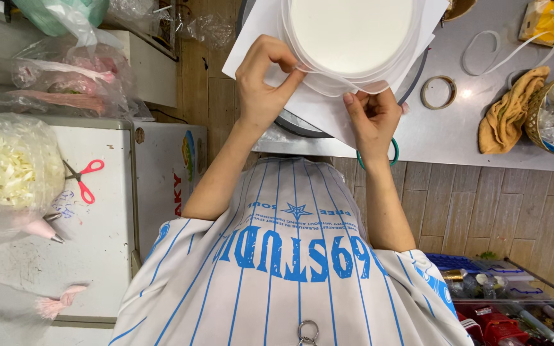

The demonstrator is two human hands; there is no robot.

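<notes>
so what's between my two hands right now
In the head view, between the left hand and right hand runs the curved clear plastic strip around the round white cake, with white paper under it.

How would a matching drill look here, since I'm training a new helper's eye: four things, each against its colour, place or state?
1 scissors
2 cloth
3 tape ring
4 left hand

A orange-yellow, beside the basket
B pinching the clear strip
C pink handles, on the white top
D flat on the grey counter

Pairs: 1-C, 2-A, 3-D, 4-B
</notes>
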